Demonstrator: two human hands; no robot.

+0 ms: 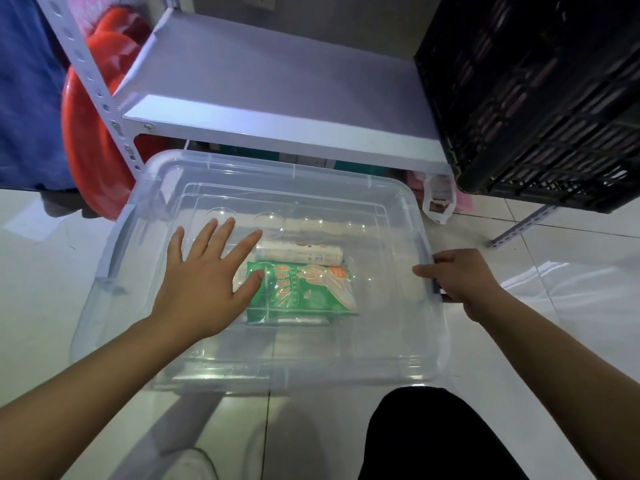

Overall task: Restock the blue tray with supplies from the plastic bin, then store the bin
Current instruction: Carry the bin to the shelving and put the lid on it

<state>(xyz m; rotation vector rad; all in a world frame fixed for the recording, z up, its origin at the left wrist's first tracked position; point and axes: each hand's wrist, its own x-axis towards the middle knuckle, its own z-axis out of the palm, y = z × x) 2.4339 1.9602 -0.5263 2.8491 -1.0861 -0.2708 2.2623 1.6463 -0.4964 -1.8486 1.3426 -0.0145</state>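
Clear plastic bin (408, 344): 1, w/ 1 lid (311, 192) on it. Inside, seen thru the lid: 1 green packet (311, 289) + 1 white roll (301, 254), so 2 items. Grey side clips (105, 261): 2. Hands: 2, i.e. left hand (207, 278) and right hand (464, 278). Black crate (536, 98): 1. White shelf board (277, 91): 1. Red basins (86, 133): approx. 2, blurred, not sure. White bag (437, 199) on floor: 1.

Beyond the left fingers (221, 233) stands a white metal shelf (277, 98). Further left of them, red basins (86, 140) sit behind its post, beside blue cloth (27, 98). Above the right fingers (424, 270) sits a black slatted crate (526, 98); nearer them, a white bag (438, 199) lies on the tiled floor (554, 306).
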